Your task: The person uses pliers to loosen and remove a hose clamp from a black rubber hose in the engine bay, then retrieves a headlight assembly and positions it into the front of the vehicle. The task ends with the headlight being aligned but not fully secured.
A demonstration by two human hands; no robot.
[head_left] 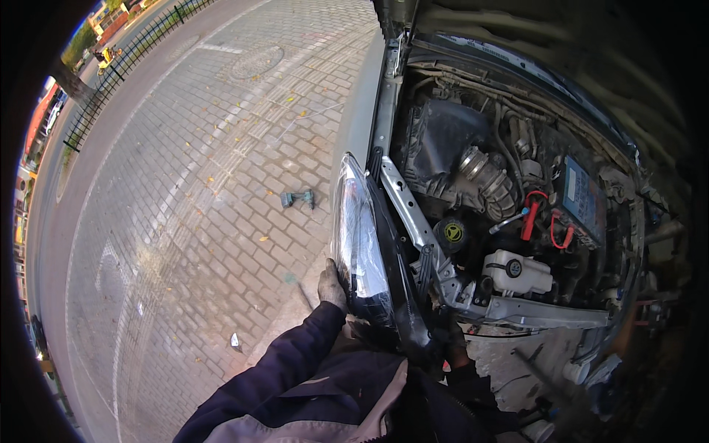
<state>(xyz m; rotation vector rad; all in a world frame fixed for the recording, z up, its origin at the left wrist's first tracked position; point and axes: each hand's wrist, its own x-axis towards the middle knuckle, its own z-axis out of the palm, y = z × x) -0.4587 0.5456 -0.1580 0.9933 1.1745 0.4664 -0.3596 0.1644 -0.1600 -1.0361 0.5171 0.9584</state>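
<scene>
A car headlight (362, 240) wrapped in clear film sits at the front corner of a silver car whose bonnet is raised. Against its outer side presses my left hand (331, 286), in a dirty grey glove, gripping the edge of the lamp. My right hand (450, 336), darkly gloved, is down at the headlight's inner end, just below the metal front crossmember (517, 311). Shadow and the lamp's black housing (413, 325) hide most of its fingers, so its grip cannot be made out.
In the engine bay are a white fluid reservoir (517, 273), a black cap with a yellow mark (451, 232), a battery (583, 199) with red leads and an air filter box (450, 136). A cordless drill (298, 199) lies on the brick paving left of the car.
</scene>
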